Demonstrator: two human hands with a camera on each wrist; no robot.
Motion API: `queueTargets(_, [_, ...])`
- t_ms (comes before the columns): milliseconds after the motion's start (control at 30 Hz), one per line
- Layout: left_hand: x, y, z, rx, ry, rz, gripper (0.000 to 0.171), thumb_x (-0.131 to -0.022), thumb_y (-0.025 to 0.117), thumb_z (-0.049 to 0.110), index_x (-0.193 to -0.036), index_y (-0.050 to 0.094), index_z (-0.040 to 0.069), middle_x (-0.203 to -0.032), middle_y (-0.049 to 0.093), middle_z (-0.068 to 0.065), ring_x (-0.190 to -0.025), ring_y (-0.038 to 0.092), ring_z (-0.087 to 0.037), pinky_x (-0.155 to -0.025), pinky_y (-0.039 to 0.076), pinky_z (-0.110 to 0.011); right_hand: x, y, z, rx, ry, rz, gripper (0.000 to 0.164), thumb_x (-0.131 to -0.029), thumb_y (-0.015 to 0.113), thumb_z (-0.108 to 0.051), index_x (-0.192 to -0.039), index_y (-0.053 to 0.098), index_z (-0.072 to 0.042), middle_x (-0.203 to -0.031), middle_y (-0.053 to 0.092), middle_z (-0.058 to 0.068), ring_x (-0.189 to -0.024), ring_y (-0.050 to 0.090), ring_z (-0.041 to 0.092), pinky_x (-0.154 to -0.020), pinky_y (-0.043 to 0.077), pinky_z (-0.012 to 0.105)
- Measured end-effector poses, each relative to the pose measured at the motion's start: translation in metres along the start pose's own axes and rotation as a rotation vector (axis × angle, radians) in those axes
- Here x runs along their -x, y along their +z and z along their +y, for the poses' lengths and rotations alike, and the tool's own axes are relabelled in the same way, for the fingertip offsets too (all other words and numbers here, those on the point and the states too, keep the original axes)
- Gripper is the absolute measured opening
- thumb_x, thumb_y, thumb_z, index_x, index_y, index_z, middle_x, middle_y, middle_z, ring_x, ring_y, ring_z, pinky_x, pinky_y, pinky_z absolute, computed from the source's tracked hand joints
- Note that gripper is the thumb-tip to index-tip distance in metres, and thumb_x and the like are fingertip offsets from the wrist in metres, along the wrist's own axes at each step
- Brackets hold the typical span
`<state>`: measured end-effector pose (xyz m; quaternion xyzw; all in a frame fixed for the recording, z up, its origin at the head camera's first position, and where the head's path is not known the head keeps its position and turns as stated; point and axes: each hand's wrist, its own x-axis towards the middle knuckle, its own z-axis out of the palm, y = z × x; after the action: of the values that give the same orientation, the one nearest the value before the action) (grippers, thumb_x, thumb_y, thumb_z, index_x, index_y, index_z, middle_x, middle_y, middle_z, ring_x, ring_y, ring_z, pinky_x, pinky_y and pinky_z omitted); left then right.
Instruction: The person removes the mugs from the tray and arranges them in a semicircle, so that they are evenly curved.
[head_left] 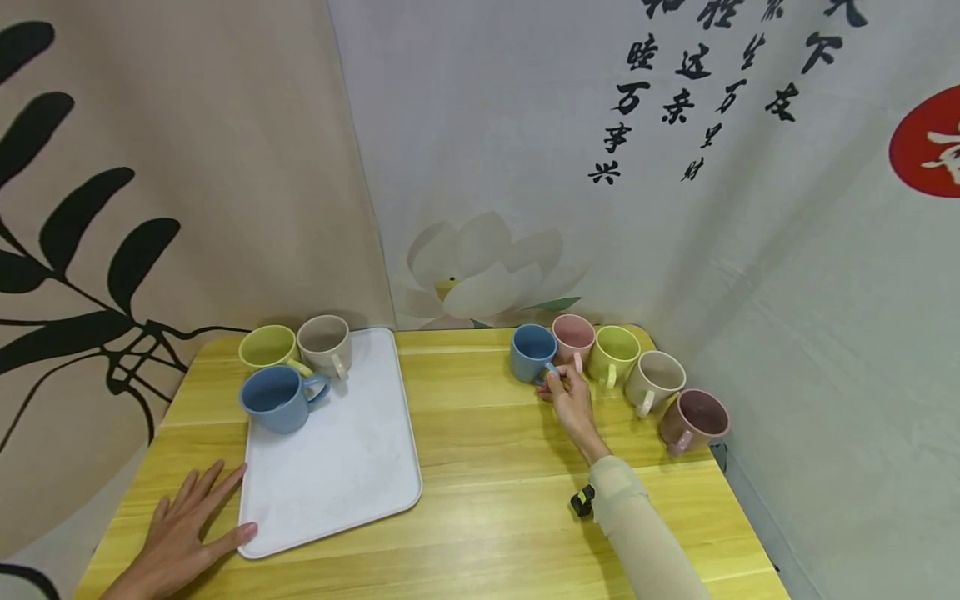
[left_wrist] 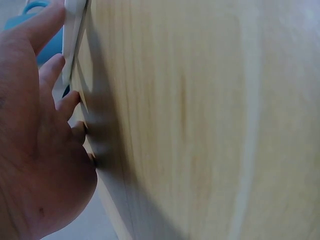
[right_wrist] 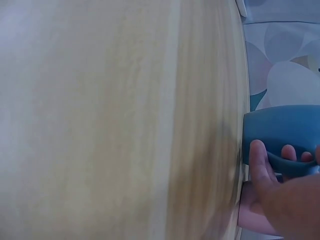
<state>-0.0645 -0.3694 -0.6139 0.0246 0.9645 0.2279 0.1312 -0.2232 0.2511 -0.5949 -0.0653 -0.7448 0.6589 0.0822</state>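
My right hand grips the handle of a blue mug at the left end of a row of mugs near the table's back edge. In the right wrist view, its fingers curl about the handle of that blue mug, with a pink mug just beside. My left hand lies with fingers spread at the left edge of a white tray, thumb at its near corner. Another blue mug, a beige mug and a yellow-green mug stand together at the tray's far left.
Right of the held mug, the row continues with a pink mug, a yellow-green mug, a beige mug and a mauve mug near the table's right edge. A printed curtain hangs behind the wooden table.
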Motion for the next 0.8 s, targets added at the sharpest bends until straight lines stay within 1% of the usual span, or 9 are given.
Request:
queueTargets(167, [-0.001,0.001,-0.001,-0.012,0.011,0.013,0.106,-0.105,0.067,0.069,-0.181,0.02,0.013,-0.176,0.017,-0.049,-0.157,0.002,-0.085,-0.112,-0.001,-0.104,0.001,0.0,0.002,0.034,-0.024,-0.003,0.023,-0.119,0.056,-0.013,-0.12,0.062,0.009,-0.117,0.073,0.042,-0.1,0.085,0.035,-0.09,0.074,0.042])
queueTargets(200, [-0.001,0.001,-0.001,-0.012,0.011,0.012,0.105,-0.105,0.067,0.069,-0.181,0.021,0.013,-0.176,0.017,-0.048,-0.157,0.002,-0.085,-0.112,-0.001,-0.104,0.001,0.0,0.002,0.041,-0.029,-0.005,0.023,-0.119,0.056,-0.013,-0.121,0.062,0.009,-0.118,0.074,0.042,-0.101,0.085,0.035,-0.09,0.074,0.042])
queueTargets(267, [-0.001,0.001,-0.001,-0.009,0.009,0.008,0.105,-0.105,0.067,0.069,-0.181,0.021,0.013,-0.176,0.017,-0.048,-0.157,0.002,-0.085,-0.112,-0.001,-0.104,0.003,-0.001,0.002,0.053,-0.035,-0.01,0.023,-0.119,0.057,-0.014,-0.122,0.063,0.008,-0.119,0.074,0.04,-0.105,0.085,0.039,-0.092,0.074,0.044])
queueTargets(433, [0.0,0.001,-0.001,0.001,-0.001,-0.007,0.106,-0.104,0.067,0.07,-0.18,0.021,0.012,-0.176,0.015,-0.049,-0.157,-0.001,-0.084,-0.112,-0.003,-0.104,0.005,-0.004,0.003,0.073,-0.035,-0.019,0.026,-0.118,0.06,-0.015,-0.131,0.064,0.007,-0.129,0.074,0.037,-0.12,0.08,0.051,-0.097,0.072,0.05])
queueTargets(500, [-0.001,0.001,-0.001,0.003,-0.003,-0.009,0.106,-0.105,0.066,0.07,-0.181,0.02,0.012,-0.176,0.015,-0.049,-0.157,-0.002,-0.084,-0.112,-0.003,-0.104,0.005,-0.005,0.004,0.089,-0.034,-0.02,0.028,-0.117,0.063,-0.015,-0.135,0.064,0.007,-0.133,0.073,0.036,-0.123,0.078,0.052,-0.098,0.072,0.049])
queueTargets(633, [-0.002,0.0,-0.001,-0.004,0.0,-0.006,0.106,-0.105,0.066,0.07,-0.181,0.02,0.013,-0.176,0.015,-0.049,-0.157,-0.002,-0.084,-0.111,-0.003,-0.104,0.007,-0.008,0.006,0.129,-0.035,-0.031,0.037,-0.115,0.068,-0.019,-0.144,0.063,0.003,-0.142,0.072,0.031,-0.129,0.076,0.05,-0.098,0.071,0.045])
queueTargets(700, [-0.002,0.0,-0.001,-0.007,0.002,-0.003,0.106,-0.105,0.066,0.07,-0.181,0.02,0.013,-0.176,0.015,-0.049,-0.157,-0.002,-0.084,-0.111,-0.003,-0.104,0.009,-0.009,0.006,0.159,-0.041,-0.046,0.042,-0.114,0.07,-0.021,-0.15,0.061,0.001,-0.148,0.07,0.03,-0.133,0.074,0.049,-0.102,0.069,0.046])
queueTargets(800, [-0.002,0.0,-0.001,-0.011,0.004,-0.002,0.106,-0.105,0.066,0.07,-0.181,0.02,0.013,-0.176,0.015,-0.049,-0.157,-0.001,-0.084,-0.111,-0.002,-0.104,0.012,-0.012,0.006,0.205,-0.054,-0.084,0.051,-0.114,0.072,-0.023,-0.157,0.056,-0.002,-0.158,0.065,0.028,-0.139,0.071,0.049,-0.112,0.065,0.052])
